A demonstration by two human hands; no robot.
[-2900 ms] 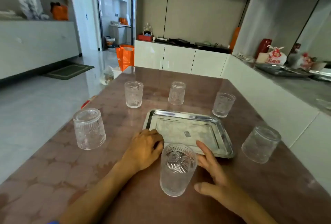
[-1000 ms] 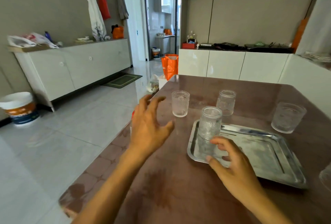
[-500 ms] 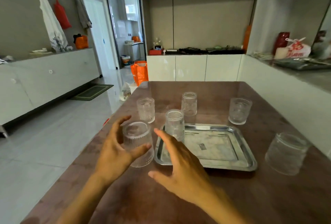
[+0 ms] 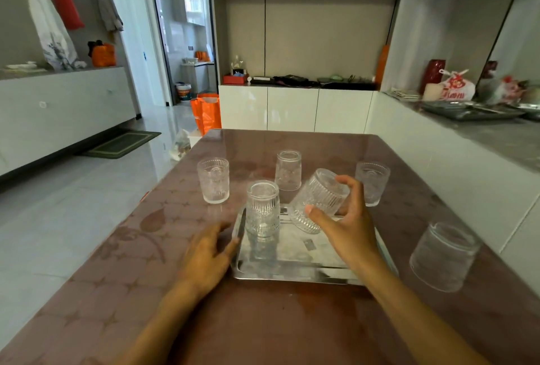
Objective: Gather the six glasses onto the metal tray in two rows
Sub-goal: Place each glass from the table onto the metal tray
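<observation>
One glass (image 4: pixel 262 209) on tray (image 4: pixel 295 272), tilted glass (image 4: pixel 317 201) prob. above it

Tilted glass (image 4: pixel 320 199) in right hand (image 4: pixel 347 224)

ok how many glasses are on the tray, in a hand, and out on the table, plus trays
glasses standing on the metal tray: 1
glasses held tilted in the right hand: 1
glasses on the table: 4
metal trays: 1
total: 7

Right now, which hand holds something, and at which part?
The right hand holds a tilted ribbed glass by its side wall, over the metal tray.
</observation>
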